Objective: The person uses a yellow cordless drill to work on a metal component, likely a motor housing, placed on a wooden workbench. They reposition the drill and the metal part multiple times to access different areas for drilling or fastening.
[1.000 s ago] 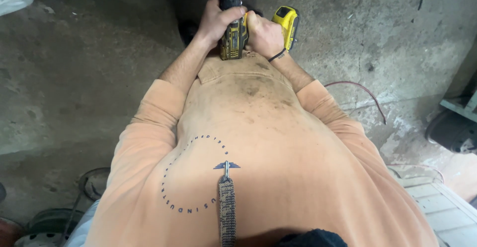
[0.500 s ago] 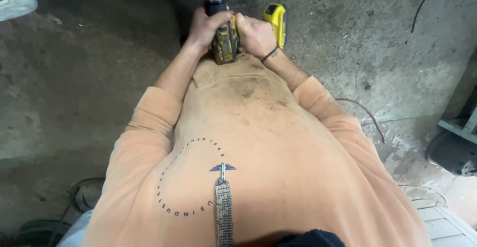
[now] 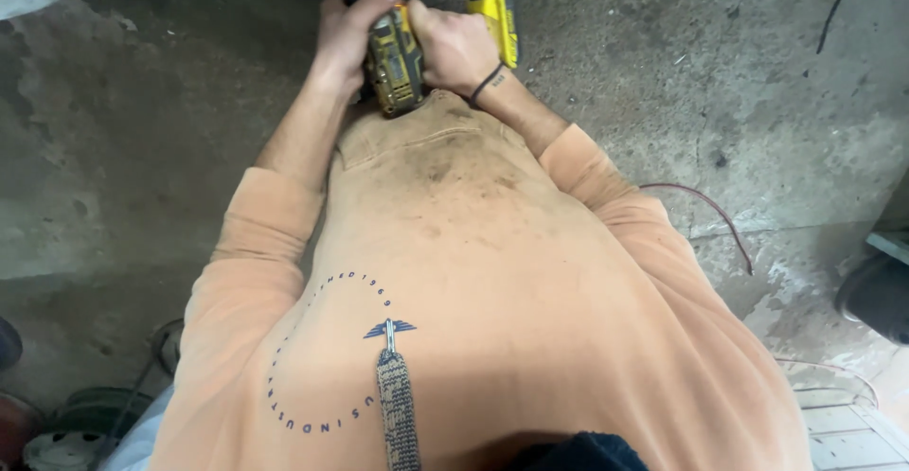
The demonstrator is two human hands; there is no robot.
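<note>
While both hands (image 3: pixel 402 35) clasp the drill (image 3: pixel 393 64), a cable (image 3: pixel 705 208) lies nearby

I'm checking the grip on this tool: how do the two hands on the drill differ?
The left hand wraps the cordless drill near its dark front end; the right hand grips the handle by the yellow battery base. The right wrist wears a dark band; the left is bare. Both are closed on the drill.

I count 1 drill (image 3: pixel 393 59), top centre of frame, w/ 1 yellow battery (image 3: pixel 497 18) just right of it. 2 hands on it: left hand (image 3: pixel 348 31), right hand (image 3: pixel 456 47). 1 black wristband (image 3: pixel 487 84). 1 thin cable (image 3: pixel 705 211) on floor, right side.
</note>
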